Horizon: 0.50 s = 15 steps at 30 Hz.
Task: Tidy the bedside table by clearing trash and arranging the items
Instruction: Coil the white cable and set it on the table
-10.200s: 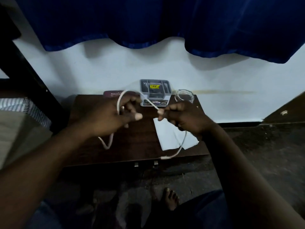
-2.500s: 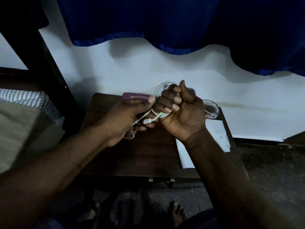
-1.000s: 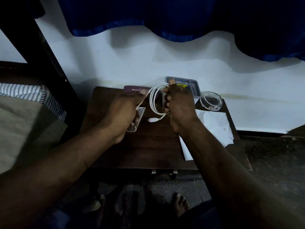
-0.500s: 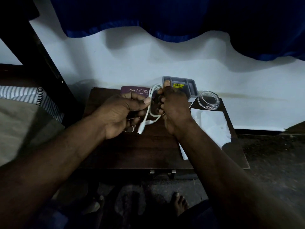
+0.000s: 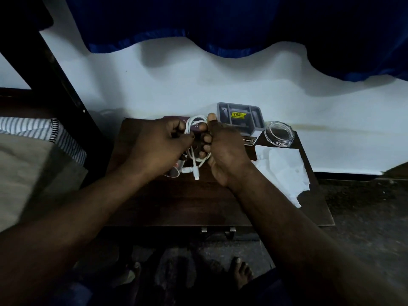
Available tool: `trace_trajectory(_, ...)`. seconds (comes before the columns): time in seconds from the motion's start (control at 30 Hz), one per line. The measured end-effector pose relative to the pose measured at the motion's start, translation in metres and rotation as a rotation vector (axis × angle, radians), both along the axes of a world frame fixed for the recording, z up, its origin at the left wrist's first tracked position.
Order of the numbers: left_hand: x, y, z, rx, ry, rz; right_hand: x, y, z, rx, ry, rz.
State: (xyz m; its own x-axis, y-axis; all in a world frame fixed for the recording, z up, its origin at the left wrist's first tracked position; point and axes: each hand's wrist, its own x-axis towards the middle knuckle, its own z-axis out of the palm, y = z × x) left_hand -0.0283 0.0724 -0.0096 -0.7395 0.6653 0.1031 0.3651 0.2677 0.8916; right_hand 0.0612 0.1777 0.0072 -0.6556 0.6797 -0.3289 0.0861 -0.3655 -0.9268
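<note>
A white charging cable [image 5: 194, 161] is coiled into a small bundle above the dark wooden bedside table [image 5: 181, 204]. My right hand [image 5: 223, 149] grips the coil with the thumb up on top. My left hand [image 5: 159, 146] pinches the cable from the left side. Both plug ends hang down below my fingers. A maroon case [image 5: 176, 118] lies at the table's back edge, mostly hidden behind my hands. A small clear wrapper [image 5: 172, 173] peeks out under my left hand.
A grey organiser box [image 5: 240, 117] with a yellow sticker stands at the back, a clear glass ashtray [image 5: 278, 134] to its right. Crumpled white paper [image 5: 284, 171] covers the table's right side. A striped bed edge [image 5: 33, 129] lies left, and bare feet [image 5: 239, 272] on the floor.
The cable went from a long loose loop to a tight coil. In the last half second my left hand moved up against the coil and the plug ends dropped lower.
</note>
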Motion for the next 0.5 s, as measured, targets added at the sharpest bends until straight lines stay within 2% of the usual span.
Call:
trace_trajectory(0.07, -0.001, 0.000, 0.001, -0.017, 0.133, 0.008, 0.000, -0.001, 0.001, -0.026, 0.022, 0.010)
trace_trajectory(0.17, -0.005, -0.001, 0.004, -0.070, 0.199, -0.032, 0.000, 0.002, 0.001, -0.089, 0.050, 0.017)
trace_trajectory(0.3, -0.007, 0.000, 0.005, -0.256, 0.559, 0.002, 0.001, 0.004, -0.001, -0.131, 0.074, 0.107)
trace_trajectory(0.37, -0.004, 0.003, 0.004, -0.332, 0.647, 0.089, 0.000, 0.002, -0.002, -0.108, 0.087, 0.144)
trace_trajectory(0.43, -0.004, 0.007, 0.005, -0.408, 0.636, 0.148, -0.001, 0.001, -0.003, -0.075, 0.112, 0.164)
trace_trajectory(0.47, -0.007, 0.008, 0.006, -0.425, 0.565, 0.141, -0.001, 0.000, -0.003, -0.059, 0.128, 0.173)
trace_trajectory(0.5, -0.010, 0.008, 0.008, -0.415, 0.416, 0.119, -0.002, 0.000, -0.004, -0.037, 0.135, 0.178)
